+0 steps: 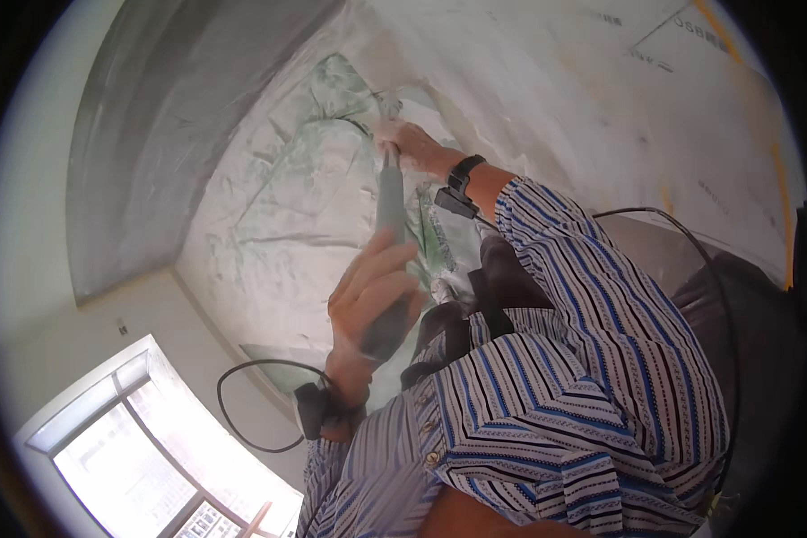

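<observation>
A long grey-green tool with a rounded body (391,193) runs between my two hands; it looks like a power tool, but blur hides its exact kind. My left hand (377,291) is closed around its near end, where a dark part (387,332) shows at the palm. Farther forward, my right hand (414,145) grips the front of the tool. The tool's far tip (387,103) is smeared and sits low over a dusty, wrinkled green-and-white sheet (305,197). Each wrist wears a black strap with a small box.
A pale board wall (619,99) with printed marks rises at the right. On the left stands a grey wall panel (152,152), with a bright window (134,457) below it. Black cables (722,296) loop beside both arms. My shoes (444,291) stand on the dusty sheet.
</observation>
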A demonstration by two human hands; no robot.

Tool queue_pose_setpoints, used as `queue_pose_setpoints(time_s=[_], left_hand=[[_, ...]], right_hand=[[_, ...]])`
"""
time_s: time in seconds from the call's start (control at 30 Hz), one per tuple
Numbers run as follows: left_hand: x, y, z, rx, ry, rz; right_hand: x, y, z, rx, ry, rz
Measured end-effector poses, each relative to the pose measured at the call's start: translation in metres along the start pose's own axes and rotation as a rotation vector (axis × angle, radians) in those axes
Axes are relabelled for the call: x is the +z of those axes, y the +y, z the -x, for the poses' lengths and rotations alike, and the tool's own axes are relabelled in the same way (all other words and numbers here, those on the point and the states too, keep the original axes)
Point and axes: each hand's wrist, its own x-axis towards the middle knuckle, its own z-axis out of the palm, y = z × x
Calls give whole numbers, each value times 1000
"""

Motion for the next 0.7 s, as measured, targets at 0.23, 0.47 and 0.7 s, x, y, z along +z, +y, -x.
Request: queue_pose_setpoints(time_s=[0.23,0.47,0.7], left_hand=[[126,90,32,344,-112,-171],[152,246,94,295,-94,-130],[153,245,97,324,-42,-230]], right_hand=[[-145,-33,101,-74,242,200],[-216,-149,216,-152,304,263],[-208,-154,198,-110,220,238]])
